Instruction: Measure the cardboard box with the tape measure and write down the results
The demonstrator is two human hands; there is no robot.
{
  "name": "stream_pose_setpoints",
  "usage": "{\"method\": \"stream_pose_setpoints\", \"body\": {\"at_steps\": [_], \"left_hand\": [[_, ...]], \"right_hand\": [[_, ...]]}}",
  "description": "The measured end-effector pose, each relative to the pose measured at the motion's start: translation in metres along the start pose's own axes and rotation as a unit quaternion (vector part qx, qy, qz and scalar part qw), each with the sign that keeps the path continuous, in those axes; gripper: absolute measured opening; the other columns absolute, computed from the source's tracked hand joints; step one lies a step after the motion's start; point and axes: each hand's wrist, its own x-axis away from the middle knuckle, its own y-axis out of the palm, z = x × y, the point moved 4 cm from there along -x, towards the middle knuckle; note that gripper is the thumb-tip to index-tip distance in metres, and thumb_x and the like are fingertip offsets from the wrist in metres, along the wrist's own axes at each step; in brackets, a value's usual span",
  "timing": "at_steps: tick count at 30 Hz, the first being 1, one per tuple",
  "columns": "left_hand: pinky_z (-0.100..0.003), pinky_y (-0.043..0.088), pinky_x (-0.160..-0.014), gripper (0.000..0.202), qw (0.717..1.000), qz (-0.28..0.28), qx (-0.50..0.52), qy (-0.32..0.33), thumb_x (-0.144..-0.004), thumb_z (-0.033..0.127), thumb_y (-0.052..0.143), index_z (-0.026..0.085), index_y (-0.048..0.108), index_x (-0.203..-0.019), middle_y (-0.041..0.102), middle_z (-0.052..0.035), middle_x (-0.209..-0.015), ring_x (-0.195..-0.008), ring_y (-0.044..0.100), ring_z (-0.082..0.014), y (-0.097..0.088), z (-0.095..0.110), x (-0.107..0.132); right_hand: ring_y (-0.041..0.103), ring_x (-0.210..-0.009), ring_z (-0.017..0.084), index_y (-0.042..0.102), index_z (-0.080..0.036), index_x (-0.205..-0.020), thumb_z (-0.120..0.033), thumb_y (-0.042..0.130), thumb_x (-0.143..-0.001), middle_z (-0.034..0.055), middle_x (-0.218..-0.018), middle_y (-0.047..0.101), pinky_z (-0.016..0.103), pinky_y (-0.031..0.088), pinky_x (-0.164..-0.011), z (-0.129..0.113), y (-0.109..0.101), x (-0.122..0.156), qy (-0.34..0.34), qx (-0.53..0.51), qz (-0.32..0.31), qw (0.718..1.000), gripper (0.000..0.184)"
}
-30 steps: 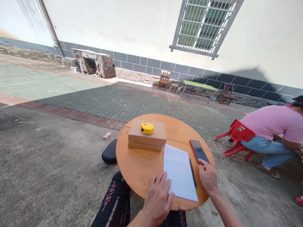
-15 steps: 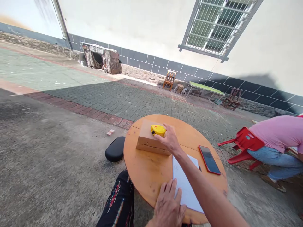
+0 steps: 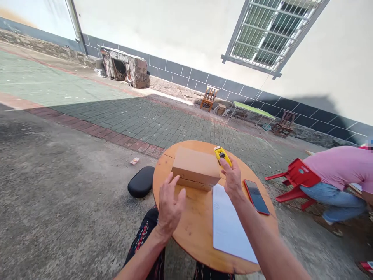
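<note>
Yellow tape measure (image 3: 222,154) is pinched in the right hand (image 3: 233,181), above the table (image 3: 189,223), just beside the cardboard box (image 3: 195,168). The left hand (image 3: 169,202) is spread open, empty, at the box's front. A firm pinch is advised, with the box steadied.

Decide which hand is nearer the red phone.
Right. The right hand, holding the tape measure, is just beside the phone; the left hand hovers by the cardboard box.
</note>
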Motion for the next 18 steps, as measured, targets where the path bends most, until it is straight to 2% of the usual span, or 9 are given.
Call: {"method": "stream_pose_setpoints", "body": {"at_steps": [1,2,3,5,7,10,13,18], "left_hand": [[-0.05,0.024,-0.115,0.047,0.998,0.016,0.027,-0.055,-0.089,0.033,0.051,0.019,0.049,-0.134,0.041,-0.0124,-0.148,-0.139,0.032,-0.0281,-0.004,-0.01,-0.023],[-0.048,0.02,-0.117,0.052,0.992,0.0,0.065,-0.111,-0.087,0.035,0.055,0.018,0.048,-0.135,0.039,-0.0121,-0.149,-0.141,0.029,-0.0279,-0.002,-0.02,-0.043],[-0.049,0.021,-0.117,0.054,0.988,-0.013,0.077,-0.133,-0.086,0.037,0.055,0.016,0.048,-0.135,0.043,-0.0139,-0.147,-0.14,0.031,-0.0299,0.001,-0.027,-0.059],[-0.048,0.029,-0.113,0.05,0.982,-0.038,0.102,-0.152,-0.086,0.039,0.055,0.016,0.054,-0.131,0.053,-0.0143,-0.138,-0.134,0.042,-0.0316,0.01,-0.036,-0.078],[-0.046,0.036,-0.109,0.046,0.98,-0.055,0.123,-0.147,-0.088,0.039,0.052,0.016,0.057,-0.127,0.06,-0.0131,-0.13,-0.126,0.05,-0.0311,0.017,-0.039,-0.08],[-0.043,0.04,-0.107,0.047,0.976,-0.065,0.154,-0.136,-0.088,0.034,0.047,0.017,0.054,-0.131,0.062,-0.0101,-0.128,-0.122,0.055,-0.0281,0.014,-0.037,-0.059],[-0.04,0.043,-0.104,0.053,0.969,-0.067,0.197,-0.13,-0.086,0.031,0.049,0.018,0.047,-0.137,0.058,-0.0085,-0.133,-0.122,0.055,-0.0259,-0.002,-0.035,-0.026],[-0.039,0.036,-0.11,0.055,0.955,-0.039,0.245,-0.161,-0.091,0.045,0.05,0.019,0.045,-0.14,0.052,-0.0087,-0.141,-0.132,0.046,-0.0266,-0.022,-0.041,0.023]], "right_hand": [[0.06,-0.095,0.019,0.06,-0.02,-0.118,-0.053,0.072,-0.066,0.0032,-0.104,0.068,0.026,0.046,-0.07,0.001,-0.003,-0.003,0.012,-0.013,0.016,1.0,0.063],[0.06,-0.096,0.018,0.06,-0.021,-0.117,-0.053,0.071,-0.067,0.0028,-0.104,0.068,0.024,0.045,-0.067,0.003,-0.005,-0.004,0.024,-0.026,0.029,0.999,0.061],[0.06,-0.096,0.018,0.059,-0.021,-0.116,-0.053,0.07,-0.067,0.0026,-0.104,0.067,0.024,0.045,-0.066,0.005,-0.005,-0.005,0.036,-0.041,0.037,0.998,0.06],[0.061,-0.096,0.018,0.059,-0.021,-0.113,-0.052,0.07,-0.067,0.003,-0.104,0.067,0.024,0.047,-0.065,0.009,-0.003,-0.004,0.055,-0.074,0.04,0.995,0.056],[0.062,-0.095,0.018,0.059,-0.021,-0.109,-0.05,0.071,-0.066,0.0031,-0.105,0.067,0.026,0.05,-0.068,0.012,-0.003,0.003,0.066,-0.107,0.037,0.991,0.053],[0.063,-0.093,0.017,0.059,-0.022,-0.106,-0.049,0.071,-0.067,0.0022,-0.105,0.066,0.029,0.053,-0.073,0.013,-0.013,0.021,0.073,-0.146,0.039,0.986,0.049],[0.064,-0.091,0.018,0.062,-0.024,-0.104,-0.049,0.068,-0.071,0.0011,-0.104,0.065,0.034,0.056,-0.075,0.014,-0.035,0.05,0.099,-0.215,0.051,0.97,0.042],[0.067,-0.091,0.021,0.064,-0.029,-0.102,-0.046,0.065,-0.078,-0.0014,-0.105,0.066,0.043,0.057,-0.08,0.028,-0.067,0.102,0.181,-0.329,0.104,0.921,0.03]]}}
